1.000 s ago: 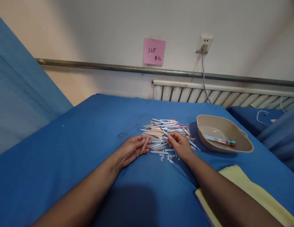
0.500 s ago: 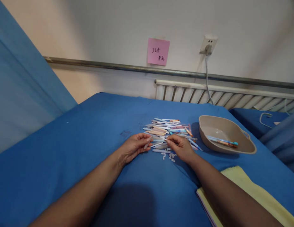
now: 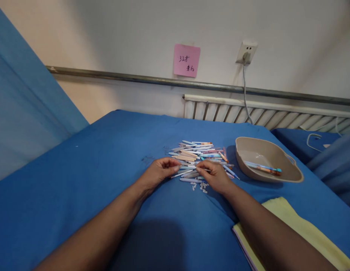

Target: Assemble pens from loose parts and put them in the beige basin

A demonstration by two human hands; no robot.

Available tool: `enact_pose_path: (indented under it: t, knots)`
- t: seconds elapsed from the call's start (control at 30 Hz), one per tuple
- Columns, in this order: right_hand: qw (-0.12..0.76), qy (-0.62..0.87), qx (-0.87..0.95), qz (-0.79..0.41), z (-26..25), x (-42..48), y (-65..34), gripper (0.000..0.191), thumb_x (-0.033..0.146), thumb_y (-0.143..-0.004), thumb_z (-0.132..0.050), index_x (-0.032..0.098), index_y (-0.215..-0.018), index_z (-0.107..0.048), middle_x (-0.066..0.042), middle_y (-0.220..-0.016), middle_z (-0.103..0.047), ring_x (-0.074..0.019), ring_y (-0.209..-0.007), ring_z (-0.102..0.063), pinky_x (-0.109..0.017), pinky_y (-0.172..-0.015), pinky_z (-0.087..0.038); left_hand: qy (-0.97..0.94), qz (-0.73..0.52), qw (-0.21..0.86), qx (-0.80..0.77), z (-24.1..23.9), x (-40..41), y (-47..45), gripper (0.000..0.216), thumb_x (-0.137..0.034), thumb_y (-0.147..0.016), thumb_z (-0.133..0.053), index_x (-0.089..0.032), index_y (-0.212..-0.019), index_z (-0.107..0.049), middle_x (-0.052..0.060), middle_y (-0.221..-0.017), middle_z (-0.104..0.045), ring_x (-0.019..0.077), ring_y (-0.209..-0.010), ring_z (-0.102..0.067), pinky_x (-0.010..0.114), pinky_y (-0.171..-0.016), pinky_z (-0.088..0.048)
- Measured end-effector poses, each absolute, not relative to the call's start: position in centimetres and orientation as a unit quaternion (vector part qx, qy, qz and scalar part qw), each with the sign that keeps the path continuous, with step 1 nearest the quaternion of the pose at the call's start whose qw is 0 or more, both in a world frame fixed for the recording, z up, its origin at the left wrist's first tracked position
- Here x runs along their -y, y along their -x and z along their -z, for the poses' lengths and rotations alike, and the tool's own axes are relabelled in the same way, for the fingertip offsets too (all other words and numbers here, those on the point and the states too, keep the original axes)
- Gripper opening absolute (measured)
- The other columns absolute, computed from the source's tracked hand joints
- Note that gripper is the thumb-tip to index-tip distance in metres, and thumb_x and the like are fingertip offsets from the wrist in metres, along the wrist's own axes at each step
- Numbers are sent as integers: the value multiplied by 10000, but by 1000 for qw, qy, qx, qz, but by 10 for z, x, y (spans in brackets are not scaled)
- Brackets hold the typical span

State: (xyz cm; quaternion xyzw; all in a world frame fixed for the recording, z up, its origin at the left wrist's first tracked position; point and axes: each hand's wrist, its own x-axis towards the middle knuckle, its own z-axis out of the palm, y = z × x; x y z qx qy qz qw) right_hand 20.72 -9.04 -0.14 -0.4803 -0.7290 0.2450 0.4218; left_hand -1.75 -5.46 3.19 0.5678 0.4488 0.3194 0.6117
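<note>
Over the near side of a heap of pens and loose pen parts (image 3: 188, 153), my two hands face each other with fingers pinched. My left hand (image 3: 160, 171) is closed at the left end of a slim pale pen (image 3: 187, 166), partly hidden by the fingertips. At its other end my right hand (image 3: 215, 176) is closed on a thin white stick like a pen refill; the fingers cover most of it. Small white pieces (image 3: 203, 187) lie scattered just in front of the heap. Grey, peach, white and blue pens lie mostly crosswise.
A beige plastic basin (image 3: 265, 150) stands right of the heap, with a few blue and orange pens (image 3: 263, 168) inside. A folded yellow cloth (image 3: 293, 222) lies under my right forearm. Blue sheeting (image 3: 79, 180) covers the table; a radiator (image 3: 234, 111) runs behind.
My left fingers have closed further and drawn in toward the right hand's pen part. The pale piece earlier seen in the left fingers is now mostly hidden or lined up between both hands.
</note>
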Motion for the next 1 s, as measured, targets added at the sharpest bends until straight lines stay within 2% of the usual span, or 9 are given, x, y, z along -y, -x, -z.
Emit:
enact_pose_path:
  t: [0.33, 0.57, 0.7, 0.87, 1.0]
  knots:
    - [396, 463, 767, -201, 0, 90, -207, 126, 237, -852, -528, 216, -839, -651, -13, -772, -644, -152, -738, -584, -267, -677, -419, -594, -314, 578, -464, -29, 54, 17, 286, -321, -630, -735, -143, -844, -670, 5, -732, -643, 96, -609, -526, 227, -609, -402]
    - [386, 455, 782, -178, -8, 96, -204, 108, 225, -840, -555, 227, -859, -662, -18, -729, -587, -149, -701, -552, -267, -640, -404, -669, -282, 527, -442, -32, 60, 16, 227, -304, -673, -690, -152, -842, -678, 20, -811, -659, 152, -759, -574, 274, -741, -434]
    - [407, 445, 770, -210, -12, 102, -195, 145, 188, -850, -530, 223, -945, -634, -29, -842, -578, -149, -788, -555, -272, -701, -434, -673, -281, 548, -408, -28, 67, 10, 220, -296, -706, -668, -156, -875, -655, 23, -850, -657, 156, -801, -576, 284, -775, -440]
    - [448, 424, 742, -264, -16, 113, -174, 216, 214, -890, -466, 217, -1092, -541, -56, -1016, -556, -154, -896, -548, -295, -792, -458, -666, -269, 602, -349, -22, 74, 3, 215, -329, -744, -644, -148, -856, -615, 8, -781, -619, 127, -710, -544, 254, -687, -440]
    - [481, 428, 714, -275, -18, 117, -165, 301, 270, -903, -448, 219, -1200, -466, -86, -1137, -514, -179, -1036, -513, -319, -872, -445, -690, -201, 601, -351, -27, 78, 1, 240, -389, -800, -574, -155, -833, -613, -11, -685, -565, 116, -623, -507, 229, -592, -412]
